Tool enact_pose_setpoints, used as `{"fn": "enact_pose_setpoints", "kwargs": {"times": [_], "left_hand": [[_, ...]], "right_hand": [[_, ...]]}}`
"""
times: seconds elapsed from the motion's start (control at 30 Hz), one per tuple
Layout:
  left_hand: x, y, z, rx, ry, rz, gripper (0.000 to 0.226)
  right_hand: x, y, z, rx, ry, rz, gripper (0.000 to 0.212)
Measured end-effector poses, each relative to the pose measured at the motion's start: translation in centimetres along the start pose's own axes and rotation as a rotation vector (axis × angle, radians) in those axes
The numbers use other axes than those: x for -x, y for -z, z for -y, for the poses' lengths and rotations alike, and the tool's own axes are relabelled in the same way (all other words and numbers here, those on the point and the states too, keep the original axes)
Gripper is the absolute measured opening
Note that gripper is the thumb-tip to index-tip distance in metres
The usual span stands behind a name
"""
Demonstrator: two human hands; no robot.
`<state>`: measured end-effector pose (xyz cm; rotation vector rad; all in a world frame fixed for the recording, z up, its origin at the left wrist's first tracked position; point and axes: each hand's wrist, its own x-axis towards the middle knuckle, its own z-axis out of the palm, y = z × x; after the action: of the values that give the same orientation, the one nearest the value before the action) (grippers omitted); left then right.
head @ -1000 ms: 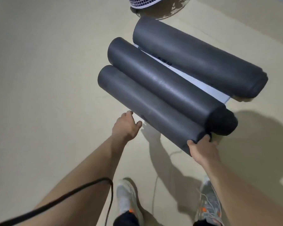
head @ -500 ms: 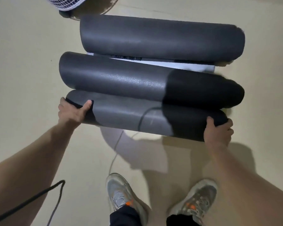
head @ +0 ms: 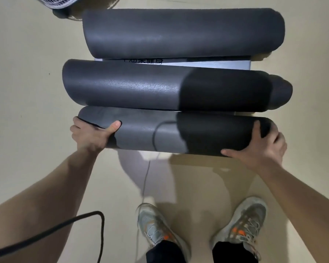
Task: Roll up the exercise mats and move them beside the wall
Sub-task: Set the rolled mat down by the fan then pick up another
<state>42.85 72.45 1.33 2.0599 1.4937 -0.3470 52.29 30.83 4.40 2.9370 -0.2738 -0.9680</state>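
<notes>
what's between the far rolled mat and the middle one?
A flat pale sheet with dark print lies in the gap between the far mat and the middle mat, seen in the head view.

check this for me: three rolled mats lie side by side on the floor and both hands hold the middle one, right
Not quite. The head view shows the left hand and the right hand gripping the two ends of the nearest mat, not the middle mat. The rest holds: three rolled mats lie side by side on the floor.
</notes>
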Motion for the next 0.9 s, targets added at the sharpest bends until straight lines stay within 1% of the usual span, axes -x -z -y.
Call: {"fn": "enact_pose_setpoints", "kwargs": {"times": [0.03, 0.07, 0.1, 0.17, 0.23, 0.27, 0.33, 0.37, 0.43, 0.5, 0.57, 0.6, 0.67, 0.7, 0.73, 0.77, 0.8, 0.83, 0.9], "left_hand": [[0.3, -0.1, 0.0, 0.014, 0.007, -0.003, 0.125], [0.7, -0.3, -0.1, 0.04, 0.023, -0.016, 0.129], [1.1, -0.7, 0.0, 0.082, 0.052, -0.04, 0.134], [2.7, -1.6, 0.1, 0.217, 0.141, -0.093, 0.139], [4.3, -3.5, 0.7, 0.43, 0.292, -0.109, 0.137], [5.3, -4.6, 0.9, 0.551, 0.383, -0.078, 0.139], [7.4, -7.3, 1.7, 0.766, 0.503, 0.084, 0.153], [8.6, -8.7, 2.1, 0.826, 0.523, 0.199, 0.152], [10.7, -11.5, 2.6, 0.961, 0.538, 0.401, 0.142], [12.5, -13.2, 2.3, 1.11, 0.573, 0.486, 0.141], [13.1, -13.9, 2.2, 1.226, 0.598, 0.484, 0.133], [13.1, -14.1, 2.4, 1.257, 0.577, 0.477, 0.123], [12.8, -14.3, 3.1, 1.239, 0.525, 0.491, 0.092], [12.9, -14.3, 3.2, 1.205, 0.511, 0.507, 0.087], [12.9, -14.3, 3.2, 1.183, 0.508, 0.523, 0.092], [13.1, -14.4, 3.3, 1.177, 0.507, 0.526, 0.103], [13.5, -14.2, 3.1, 1.186, 0.508, 0.51, 0.114], [14.0, -13.7, 2.9, 1.211, 0.52, 0.479, 0.118], [15.2, -11.8, 2.9, 1.243, 0.562, 0.397, 0.109]], "right_hand": [[0.0, 0.5, 1.0, 0.158, 0.145, -0.007, 0.136], [-0.1, 0.8, 2.1, 0.261, 0.273, -0.008, 0.134], [-0.3, 1.0, 3.3, 0.309, 0.37, 0.001, 0.132], [-0.8, 1.2, 6.0, 0.324, 0.476, 0.054, 0.132], [-0.9, 0.9, 8.1, 0.348, 0.536, 0.097, 0.136], [-1.0, 0.8, 8.7, 0.36, 0.55, 0.104, 0.137], [-1.1, 0.8, 9.2, 0.361, 0.56, 0.101, 0.138], [-1.2, 0.7, 9.2, 0.358, 0.565, 0.106, 0.137], [-1.0, 0.2, 9.5, 0.345, 0.584, 0.15, 0.136], [-0.4, -0.8, 10.2, 0.327, 0.6, 0.232, 0.132], [-0.2, -1.7, 10.6, 0.298, 0.616, 0.278, 0.126], [-0.2, -1.9, 10.7, 0.272, 0.62, 0.297, 0.124], [-0.6, -1.8, 10.9, 0.197, 0.609, 0.363, 0.124], [-0.9, -1.6, 11.0, 0.162, 0.596, 0.395, 0.127], [-1.1, -1.4, 11.1, 0.145, 0.583, 0.42, 0.132], [-1.0, -1.3, 11.2, 0.137, 0.576, 0.433, 0.136], [-0.6, -1.4, 11.3, 0.13, 0.571, 0.441, 0.14], [0.0, -1.6, 11.3, 0.113, 0.568, 0.448, 0.142], [2.3, -1.9, 11.1, 0.077, 0.575, 0.455, 0.141]]}}
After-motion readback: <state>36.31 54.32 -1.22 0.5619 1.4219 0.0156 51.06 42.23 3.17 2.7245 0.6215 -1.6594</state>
